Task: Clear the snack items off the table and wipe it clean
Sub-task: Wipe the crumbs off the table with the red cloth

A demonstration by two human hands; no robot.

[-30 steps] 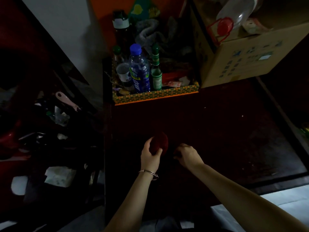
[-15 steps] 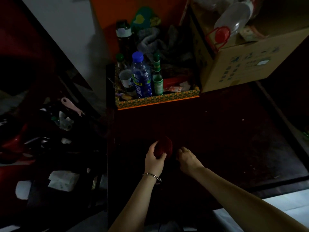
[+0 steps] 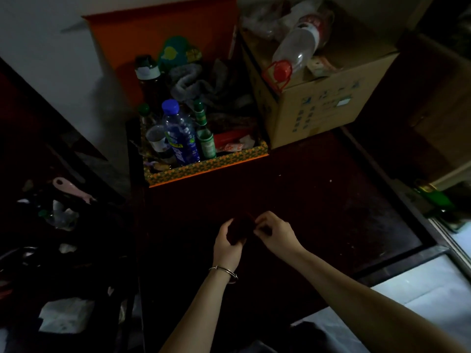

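A dark wooden table (image 3: 318, 207) fills the middle of the view in dim light. Over its near part my left hand (image 3: 226, 244), with a thin bangle on the wrist, is closed around a small dark red item (image 3: 240, 229). My right hand (image 3: 275, 231) pinches the same item's right edge with its fingertips. The two hands touch around it. What the red item is cannot be made out. A few pale crumbs (image 3: 330, 180) dot the tabletop further back.
A patterned open box (image 3: 206, 166) at the table's back left holds a blue-capped water bottle (image 3: 179, 135), a green bottle (image 3: 204, 136) and packets. A cardboard box (image 3: 316, 98) with a clear plastic bottle (image 3: 295, 50) stands back right. Cluttered floor lies left.
My right hand has moved left from beside the red item and now pinches it. The left hand has kept its hold and turned slightly; the view has shifted down a little.
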